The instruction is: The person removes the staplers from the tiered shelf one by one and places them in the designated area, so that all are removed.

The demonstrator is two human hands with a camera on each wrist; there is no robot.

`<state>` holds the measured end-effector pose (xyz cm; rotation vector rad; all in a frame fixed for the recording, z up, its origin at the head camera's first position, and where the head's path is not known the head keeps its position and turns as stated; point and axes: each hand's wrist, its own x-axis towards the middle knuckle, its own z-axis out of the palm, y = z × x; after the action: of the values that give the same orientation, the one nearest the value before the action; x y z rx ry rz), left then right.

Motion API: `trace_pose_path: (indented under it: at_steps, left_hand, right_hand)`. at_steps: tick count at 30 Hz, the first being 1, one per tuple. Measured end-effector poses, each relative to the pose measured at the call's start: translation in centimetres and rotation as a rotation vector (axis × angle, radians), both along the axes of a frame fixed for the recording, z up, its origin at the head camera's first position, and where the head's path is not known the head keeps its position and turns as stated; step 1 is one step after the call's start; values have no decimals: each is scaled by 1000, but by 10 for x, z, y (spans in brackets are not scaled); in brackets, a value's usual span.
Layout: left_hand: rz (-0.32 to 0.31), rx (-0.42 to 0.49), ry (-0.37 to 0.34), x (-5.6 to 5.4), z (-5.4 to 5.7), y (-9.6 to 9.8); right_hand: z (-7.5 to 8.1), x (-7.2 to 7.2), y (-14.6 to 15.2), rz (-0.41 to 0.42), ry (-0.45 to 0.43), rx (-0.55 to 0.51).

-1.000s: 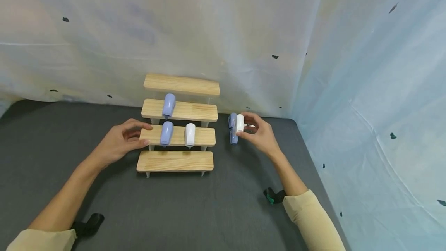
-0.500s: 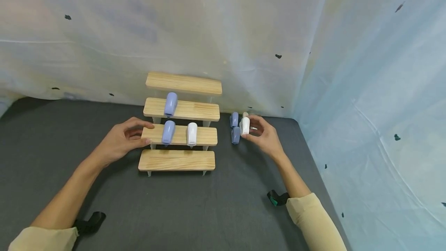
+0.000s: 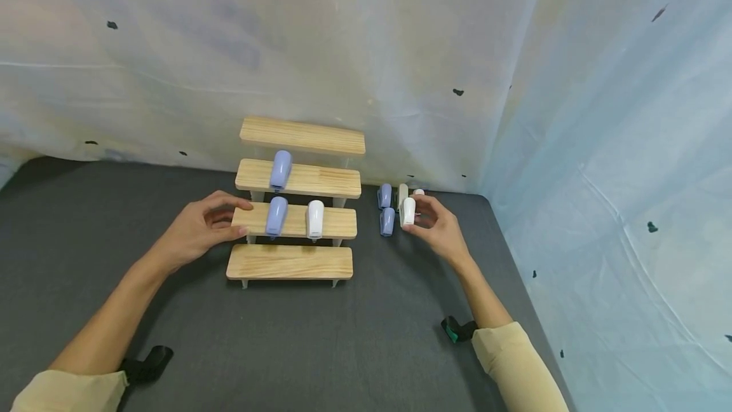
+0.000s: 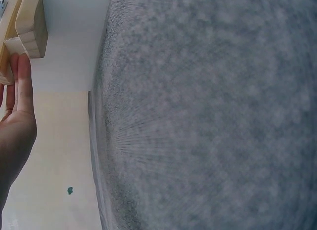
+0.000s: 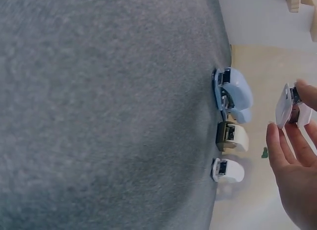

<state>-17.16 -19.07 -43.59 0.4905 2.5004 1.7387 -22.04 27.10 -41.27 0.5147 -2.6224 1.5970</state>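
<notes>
My left hand [image 3: 204, 226] grips the left end of the second-lowest step of a wooden tiered stand [image 3: 290, 262]; fingertips touch that step in the left wrist view. My right hand [image 3: 437, 224] pinches a small white stapler [image 5: 286, 107] between thumb and fingers, raised above the table. Below it, two blue staplers [image 3: 387, 222], a cream stapler [image 5: 237, 136] and another white stapler [image 5: 229, 170] stand on the table. On the gripped step sit a blue stapler [image 3: 277, 216] and a white stapler [image 3: 314, 219]. One more blue stapler [image 3: 281, 170] rests a step higher.
The dark grey table [image 3: 274, 342] runs back to a pale sheet wall [image 3: 343, 49]. A bluish sheet [image 3: 600, 177] closes off the right side, beside my right arm. The stand's top step [image 3: 302, 135] and lowest step carry nothing.
My right hand has shifted slightly right with the white stapler, away from the blue staplers, uncovering the cream one and another white one. My left hand has stayed on the step.
</notes>
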Motion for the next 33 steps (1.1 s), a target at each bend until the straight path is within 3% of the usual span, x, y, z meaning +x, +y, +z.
trace_pose_path:
  at_steps: [11, 17, 24, 33]
  left_hand:
    - [13, 19, -15, 2, 3, 3]
    - [14, 11, -11, 2, 3, 3]
    - [9, 13, -11, 2, 4, 3]
    - [5, -7, -14, 1, 3, 1]
  right_hand:
    - [8, 8, -3, 0, -58, 33]
    - [-8, -1, 3, 13, -76, 32]
    - [-36, -14, 12, -49, -121, 83]
    - [-43, -17, 10, -49, -176, 73]
